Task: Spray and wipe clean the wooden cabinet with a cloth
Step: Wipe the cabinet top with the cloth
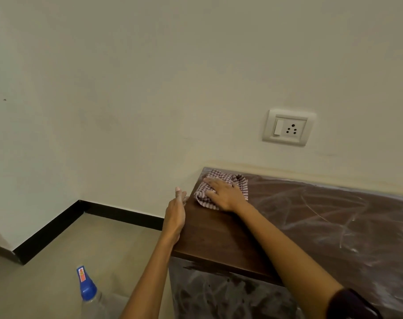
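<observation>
The right hand (222,194) was laid flat with fingers spread on the checked cloth (219,188), which was pressed onto the far left corner of the wooden cabinet (221,238) worktop, while the left hand (175,211), held edge-on with fingers straight and holding nothing, was rested against the cabinet's left edge just beside the cloth. A clear spray bottle (90,295) with a blue top was seen on the floor below and left of the left forearm; what it held could not be told. Whitish smears were spread over the worktop right of the right hand, and a wall socket (288,127) was set above it.
</observation>
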Tool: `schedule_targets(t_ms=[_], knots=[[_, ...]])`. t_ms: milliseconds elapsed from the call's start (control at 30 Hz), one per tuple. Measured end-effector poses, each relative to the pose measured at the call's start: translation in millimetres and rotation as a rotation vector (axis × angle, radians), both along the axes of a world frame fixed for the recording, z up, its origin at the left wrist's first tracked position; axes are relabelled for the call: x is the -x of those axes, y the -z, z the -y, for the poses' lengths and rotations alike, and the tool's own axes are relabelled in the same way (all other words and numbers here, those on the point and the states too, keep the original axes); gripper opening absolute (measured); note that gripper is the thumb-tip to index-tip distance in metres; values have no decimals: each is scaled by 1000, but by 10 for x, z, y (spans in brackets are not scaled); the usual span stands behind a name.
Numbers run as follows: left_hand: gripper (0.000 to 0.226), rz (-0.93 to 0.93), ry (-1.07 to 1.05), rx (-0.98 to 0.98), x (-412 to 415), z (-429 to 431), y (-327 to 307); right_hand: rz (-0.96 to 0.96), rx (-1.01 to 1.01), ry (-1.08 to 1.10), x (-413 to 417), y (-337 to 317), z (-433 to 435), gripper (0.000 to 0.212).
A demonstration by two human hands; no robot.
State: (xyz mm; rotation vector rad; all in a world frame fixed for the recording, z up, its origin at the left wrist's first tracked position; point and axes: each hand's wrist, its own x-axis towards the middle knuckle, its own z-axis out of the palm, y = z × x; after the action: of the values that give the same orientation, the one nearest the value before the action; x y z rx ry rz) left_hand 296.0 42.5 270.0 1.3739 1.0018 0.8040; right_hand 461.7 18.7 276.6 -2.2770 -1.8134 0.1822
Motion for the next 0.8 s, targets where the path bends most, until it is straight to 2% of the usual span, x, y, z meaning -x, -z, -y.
schedule_targets(t_ms=[100, 200, 300, 433, 533, 600, 700, 800], knots=[[61, -62, -21, -62, -22, 17, 5, -12, 8, 135, 133, 15, -245, 57], [63, -155, -87, -110, -25, 16, 13, -14, 13, 19, 326, 71, -427, 59], [65, -127, -84, -116, -9, 6, 44, 5, 34, -15, 187, 30, -493, 59], [60, -84, -25, -150, -14, 39, 76, -53, 42, 178, -171, -24, -474, 60], [59, -33, -22, -112, -13, 30, 67, -42, 58, 241, -168, -14, -504, 59], [59, 13, -26, -84, -7, 6, 71, -27, 56, 192, -55, -14, -580, 57], [60, -71, -16, -142, -22, 1, 102, -4, 81, 52, 50, -40, -719, 55], [59, -119, -17, -181, -27, -29, 143, -12, 92, 39, 0, -75, -811, 57]])
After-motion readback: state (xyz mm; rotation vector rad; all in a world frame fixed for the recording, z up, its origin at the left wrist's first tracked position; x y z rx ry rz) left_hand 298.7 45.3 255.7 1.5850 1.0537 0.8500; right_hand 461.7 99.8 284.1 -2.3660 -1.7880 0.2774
